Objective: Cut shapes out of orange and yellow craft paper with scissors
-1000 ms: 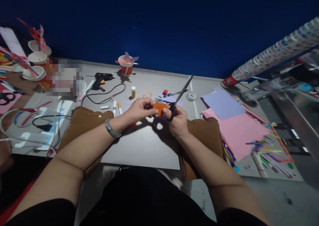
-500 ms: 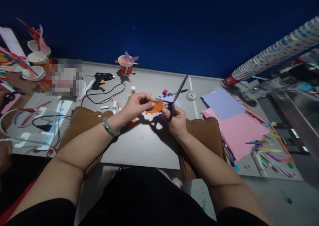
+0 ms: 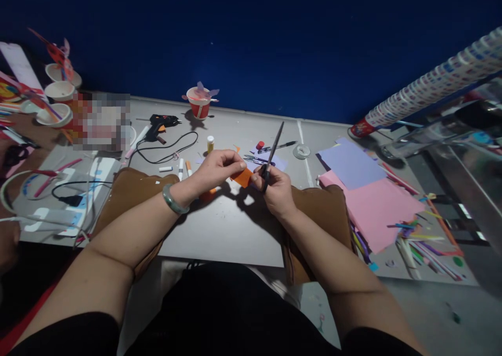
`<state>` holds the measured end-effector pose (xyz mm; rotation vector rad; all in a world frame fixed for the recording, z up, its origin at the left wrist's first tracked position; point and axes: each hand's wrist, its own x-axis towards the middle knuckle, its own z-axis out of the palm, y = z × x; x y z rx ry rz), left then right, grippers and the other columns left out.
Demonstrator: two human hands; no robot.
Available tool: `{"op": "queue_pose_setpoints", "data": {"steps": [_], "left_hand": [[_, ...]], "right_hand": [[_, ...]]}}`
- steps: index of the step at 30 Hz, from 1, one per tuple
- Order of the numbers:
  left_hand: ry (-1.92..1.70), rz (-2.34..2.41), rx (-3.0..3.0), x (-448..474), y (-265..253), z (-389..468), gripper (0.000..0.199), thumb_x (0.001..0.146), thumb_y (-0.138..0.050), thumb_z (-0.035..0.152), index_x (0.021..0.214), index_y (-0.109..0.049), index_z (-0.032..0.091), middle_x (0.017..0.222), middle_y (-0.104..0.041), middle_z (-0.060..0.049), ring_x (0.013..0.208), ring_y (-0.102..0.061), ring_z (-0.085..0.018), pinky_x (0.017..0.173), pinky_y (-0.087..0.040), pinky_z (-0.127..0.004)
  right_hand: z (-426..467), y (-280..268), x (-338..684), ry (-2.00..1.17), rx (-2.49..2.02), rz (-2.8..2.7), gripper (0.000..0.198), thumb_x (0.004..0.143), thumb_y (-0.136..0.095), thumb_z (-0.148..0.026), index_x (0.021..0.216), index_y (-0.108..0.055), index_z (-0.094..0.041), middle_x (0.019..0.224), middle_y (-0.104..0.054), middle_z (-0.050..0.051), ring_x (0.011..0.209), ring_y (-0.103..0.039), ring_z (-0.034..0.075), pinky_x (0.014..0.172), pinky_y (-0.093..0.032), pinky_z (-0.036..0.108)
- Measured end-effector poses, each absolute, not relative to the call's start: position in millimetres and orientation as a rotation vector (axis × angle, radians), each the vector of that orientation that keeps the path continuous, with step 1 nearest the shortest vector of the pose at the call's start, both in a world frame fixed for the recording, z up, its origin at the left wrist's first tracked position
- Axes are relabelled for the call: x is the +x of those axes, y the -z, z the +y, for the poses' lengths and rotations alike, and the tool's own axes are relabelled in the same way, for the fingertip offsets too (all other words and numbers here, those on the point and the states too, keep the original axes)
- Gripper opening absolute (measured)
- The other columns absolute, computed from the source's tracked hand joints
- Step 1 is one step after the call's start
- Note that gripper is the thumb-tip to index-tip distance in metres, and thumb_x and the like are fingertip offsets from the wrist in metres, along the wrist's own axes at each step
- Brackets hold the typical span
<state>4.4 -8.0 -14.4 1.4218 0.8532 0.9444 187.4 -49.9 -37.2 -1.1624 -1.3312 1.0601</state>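
Note:
Between thumb and fingers, my left hand (image 3: 219,169) pinches a small piece of orange paper (image 3: 243,178) above the middle of the table. My right hand (image 3: 277,190) is closed around the black handles of a pair of scissors (image 3: 275,146), whose blades point up and away from me. The right thumb and fingertip are at the paper's right edge; whether they grip it I cannot tell. Behind the hands lie a black pen (image 3: 288,145), a red cap (image 3: 260,145), small snips (image 3: 261,160) and paper scraps. A glue bottle (image 3: 210,144) stands behind my left hand.
Brown cushions (image 3: 317,225) lie under both forearms. A glue gun (image 3: 162,125) with its cord and a red paper cup (image 3: 199,105) stand at the back. To the right are purple paper (image 3: 351,162), pink paper (image 3: 386,207) and tape (image 3: 301,151). Power strips (image 3: 92,194) lie left.
The orange paper has been tilted, its right end now lower. The scissors have swung slightly left and down, with both hands staying close together.

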Motion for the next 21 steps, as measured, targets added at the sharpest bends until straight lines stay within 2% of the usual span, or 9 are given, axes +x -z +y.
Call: {"op": "queue_pose_setpoints", "data": {"steps": [3,6,9,12,16,21], "left_hand": [[-0.991,0.916,1.340,5,14,-7,0.027,0.086,-0.067,0.036,0.071,-0.065,0.014,0.065,-0.060,-0.002,0.061,-0.053,-0.009,0.059,-0.042,-0.023],[-1.000,0.919,1.144,8,12,-9,0.031,0.088,-0.064,0.044,0.086,-0.069,0.014,0.077,-0.066,-0.004,0.067,-0.060,-0.011,0.061,-0.045,-0.024],[-0.887,0.841,1.044,12,14,-14,0.036,0.077,-0.079,0.040,0.100,-0.067,0.015,0.080,-0.067,-0.003,0.068,-0.061,-0.011,0.063,-0.046,-0.025],[-0.808,0.795,1.037,18,21,-19,0.035,0.067,-0.086,0.029,0.092,-0.067,0.013,0.080,-0.068,-0.003,0.070,-0.061,-0.011,0.067,-0.046,-0.025],[-0.890,0.795,1.037,22,28,-21,0.023,0.073,-0.080,0.031,0.082,-0.069,0.013,0.076,-0.067,-0.003,0.068,-0.060,-0.011,0.068,-0.047,-0.026],[-1.016,0.800,0.896,14,18,-13,0.025,0.072,-0.080,0.031,0.070,-0.061,0.014,0.070,-0.065,0.000,0.064,-0.060,-0.009,0.067,-0.048,-0.025]], "right_hand": [[-49,38,187,-1.058,-1.159,-1.306,0.027,0.075,-0.076,-0.036,0.068,-0.055,-0.020,0.073,-0.057,-0.002,0.068,-0.050,0.012,0.068,-0.045,0.028],[-48,41,187,-1.032,-1.127,-1.276,0.022,0.076,-0.074,-0.033,0.070,-0.058,-0.019,0.073,-0.057,-0.002,0.068,-0.050,0.011,0.070,-0.044,0.027],[-45,47,188,-1.012,-1.071,-1.233,0.022,0.078,-0.074,-0.033,0.070,-0.059,-0.019,0.073,-0.057,-0.002,0.069,-0.051,0.011,0.071,-0.044,0.027],[-43,53,190,-1.014,-1.006,-1.192,0.023,0.080,-0.074,-0.032,0.070,-0.059,-0.019,0.074,-0.056,-0.003,0.071,-0.052,0.011,0.072,-0.044,0.027],[-42,54,190,-1.050,-0.981,-1.197,0.022,0.082,-0.074,-0.030,0.071,-0.059,-0.019,0.074,-0.056,-0.003,0.072,-0.052,0.011,0.073,-0.043,0.027],[-45,48,189,-1.119,-1.042,-1.271,0.026,0.080,-0.076,-0.037,0.073,-0.060,-0.019,0.073,-0.056,-0.003,0.067,-0.047,0.011,0.072,-0.041,0.028]]}}
